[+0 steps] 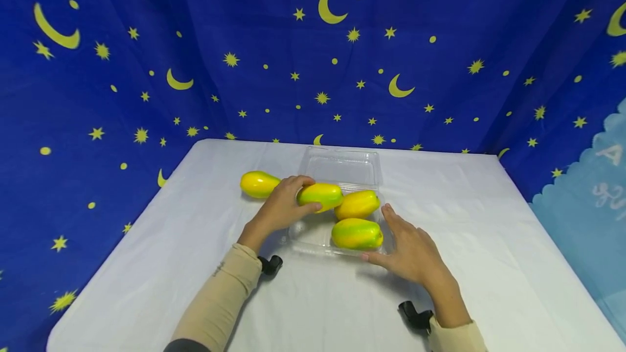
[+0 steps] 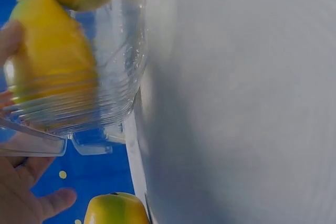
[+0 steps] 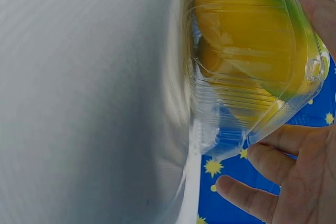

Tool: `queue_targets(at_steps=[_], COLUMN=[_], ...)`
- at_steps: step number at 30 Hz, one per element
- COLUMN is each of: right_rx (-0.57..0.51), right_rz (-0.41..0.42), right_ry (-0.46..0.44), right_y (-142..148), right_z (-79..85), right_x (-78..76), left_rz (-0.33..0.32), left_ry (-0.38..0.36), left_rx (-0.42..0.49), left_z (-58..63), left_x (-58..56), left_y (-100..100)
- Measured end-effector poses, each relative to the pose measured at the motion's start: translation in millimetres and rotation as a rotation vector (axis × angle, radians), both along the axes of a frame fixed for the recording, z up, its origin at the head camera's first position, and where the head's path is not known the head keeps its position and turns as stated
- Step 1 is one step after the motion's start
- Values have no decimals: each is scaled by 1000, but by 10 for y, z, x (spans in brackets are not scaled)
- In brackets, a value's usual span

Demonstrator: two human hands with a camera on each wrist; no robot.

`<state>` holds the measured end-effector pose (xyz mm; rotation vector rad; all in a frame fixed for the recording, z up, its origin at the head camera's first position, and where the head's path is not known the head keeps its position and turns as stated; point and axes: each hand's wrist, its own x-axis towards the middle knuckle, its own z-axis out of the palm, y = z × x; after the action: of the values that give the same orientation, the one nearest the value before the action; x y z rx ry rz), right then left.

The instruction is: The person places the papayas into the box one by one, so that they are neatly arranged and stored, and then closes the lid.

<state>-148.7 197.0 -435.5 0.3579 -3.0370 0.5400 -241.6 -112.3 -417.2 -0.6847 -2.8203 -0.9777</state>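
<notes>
My left hand (image 1: 283,208) holds a yellow-green papaya (image 1: 320,194) over the left part of a clear plastic clamshell box (image 1: 310,238), thumb in front and fingers behind. In the left wrist view, that papaya (image 2: 58,51) shows through the box's ribbed wall. Two more papayas lie in the box's right half, one at the back (image 1: 359,204) and one in front (image 1: 357,234). Spread beside the right wall is my right hand (image 1: 413,251), its thumb at the front corner. The right wrist view shows its extended fingers (image 3: 273,163) right at the box's rim (image 3: 286,111).
Another papaya (image 1: 259,184) lies on the white tablecloth (image 1: 161,243), left of the box. Behind the base, the box's lid (image 1: 337,170) lies folded back. A blue curtain (image 1: 274,31) with yellow moons and stars hangs behind the table.
</notes>
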Motion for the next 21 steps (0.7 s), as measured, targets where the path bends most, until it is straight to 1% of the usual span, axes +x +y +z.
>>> queue_targets(at_steps=[2, 4, 8, 11, 16, 21], right_rx=[-4, -4, 7, 12, 16, 10], right_rz=[6, 4, -19, -30, -20, -7], right_ry=[4, 7, 2, -5, 6, 20], right_y=[-3, 9, 54, 66, 43, -4], right_z=[3, 5, -2, -6, -9, -2], right_x=[0, 12, 56, 76, 64, 28], left_rz=[16, 17, -19, -27, 2, 29], left_ry=[37, 63, 81, 73, 32, -5], left_rx=[-25, -46, -67, -67, -33, -11], left_z=[-14, -31, -67, -92, -101, -84], left_x=[-4, -8, -21, -32, -36, -26], left_y=[2, 15, 65, 81, 52, -4])
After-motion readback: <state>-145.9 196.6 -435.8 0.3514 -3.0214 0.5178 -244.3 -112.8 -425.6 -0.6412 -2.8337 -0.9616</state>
